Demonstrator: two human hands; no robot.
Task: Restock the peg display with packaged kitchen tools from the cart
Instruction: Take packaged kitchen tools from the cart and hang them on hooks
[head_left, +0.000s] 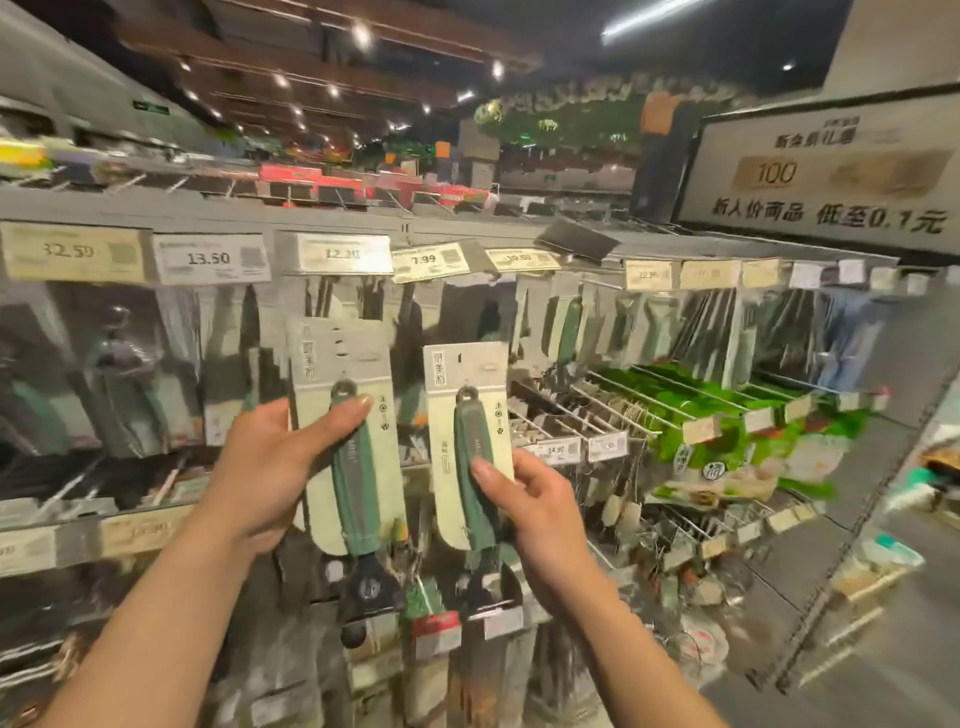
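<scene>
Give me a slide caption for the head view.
Each hand, left hand and right hand, holds a carded green-handled tool before the peg display.

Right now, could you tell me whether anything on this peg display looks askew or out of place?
Yes: along the top rail, the 7.99 price tag and the tag right of it sit tilted, unlike the straight 13.60 tag. Further right, a dark tag holder is flipped upward, showing no price. The hanging packs are too blurred to judge.

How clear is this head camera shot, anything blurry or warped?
Head view: motion blur smears the hanging packages and most price tags; the two packaged tools in the left hand and right hand are sharper. Wide-angle distortion bends the shelves; ceiling lights flare.
</scene>
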